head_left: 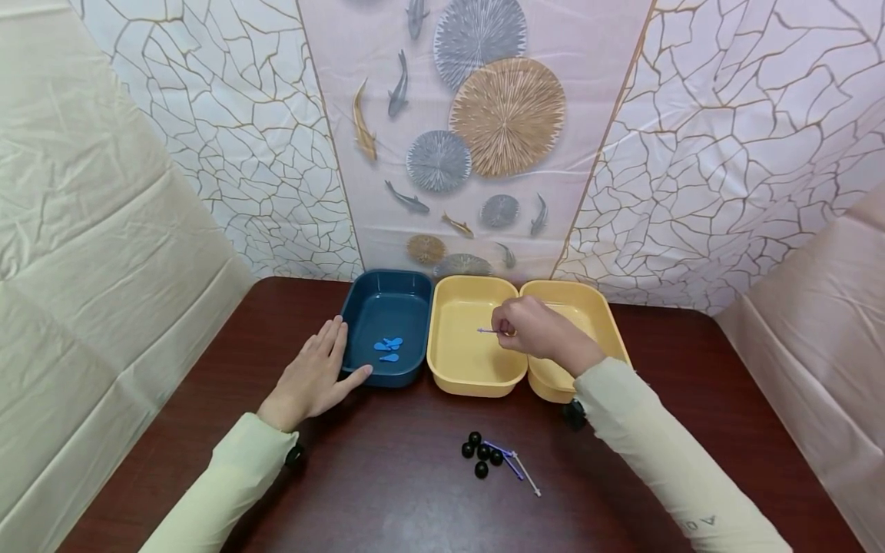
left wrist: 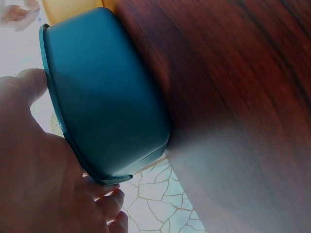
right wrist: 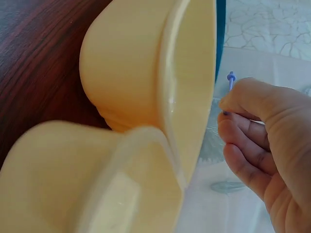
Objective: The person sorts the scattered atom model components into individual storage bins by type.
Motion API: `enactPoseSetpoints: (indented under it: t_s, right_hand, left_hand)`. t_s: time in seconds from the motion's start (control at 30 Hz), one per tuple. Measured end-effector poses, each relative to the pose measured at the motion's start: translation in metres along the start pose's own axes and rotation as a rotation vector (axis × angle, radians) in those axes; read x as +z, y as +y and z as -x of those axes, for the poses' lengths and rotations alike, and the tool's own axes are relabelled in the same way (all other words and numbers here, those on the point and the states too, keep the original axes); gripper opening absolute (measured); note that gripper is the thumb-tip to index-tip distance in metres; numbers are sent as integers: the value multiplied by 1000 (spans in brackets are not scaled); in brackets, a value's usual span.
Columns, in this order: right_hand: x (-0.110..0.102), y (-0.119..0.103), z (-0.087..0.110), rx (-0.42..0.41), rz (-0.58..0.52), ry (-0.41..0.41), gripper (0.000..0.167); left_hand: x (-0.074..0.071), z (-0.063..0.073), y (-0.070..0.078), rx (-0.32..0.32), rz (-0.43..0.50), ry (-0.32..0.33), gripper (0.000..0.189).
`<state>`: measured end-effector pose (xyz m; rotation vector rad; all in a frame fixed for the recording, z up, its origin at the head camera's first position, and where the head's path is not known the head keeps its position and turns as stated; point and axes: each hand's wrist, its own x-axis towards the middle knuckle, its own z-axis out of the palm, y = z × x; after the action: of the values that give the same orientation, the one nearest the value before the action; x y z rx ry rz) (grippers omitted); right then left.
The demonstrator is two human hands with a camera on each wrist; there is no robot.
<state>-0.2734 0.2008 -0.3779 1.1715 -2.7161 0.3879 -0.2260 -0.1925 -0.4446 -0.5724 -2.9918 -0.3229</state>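
My right hand (head_left: 535, 329) is above the middle yellow tray (head_left: 477, 388), near its right rim. Between thumb and index finger it pinches a small purple plastic stick (right wrist: 231, 82) with a collared end. My left hand (head_left: 313, 376) rests on the near left corner of the dark blue tray (head_left: 385, 379), fingers and thumb extended; in the left wrist view the thumb touches the tray's rim (left wrist: 56, 109). Inside that tray lie several small bright blue drop-shaped pieces (head_left: 389, 358). On the table in front are several black balls (head_left: 481, 469) beside purple sticks (head_left: 499, 448) and a pale stick (head_left: 527, 474).
A second yellow tray (head_left: 551, 392) stands to the right, partly under my right forearm, its rim against the middle one. All three trays stand side by side on the dark brown table (head_left: 387, 476). A patterned cloth (head_left: 276, 138) hangs behind.
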Motion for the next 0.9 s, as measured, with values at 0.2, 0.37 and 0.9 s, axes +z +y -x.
enactPoseSetpoints:
  t_s: [0.2,0.37,0.9]
  right_hand:
    - [23,9,-15,-1,-33,-10,18]
    - [39,12,-26,22,-34,-41,17]
    - [31,9,-33,111,-21,-83,6]
  left_hand:
    - [2,0,-2,0,0,-12,95]
    - [3,0,-3,-5,1,-14,95]
    - [1,0,-2,-5,2,-8,94]
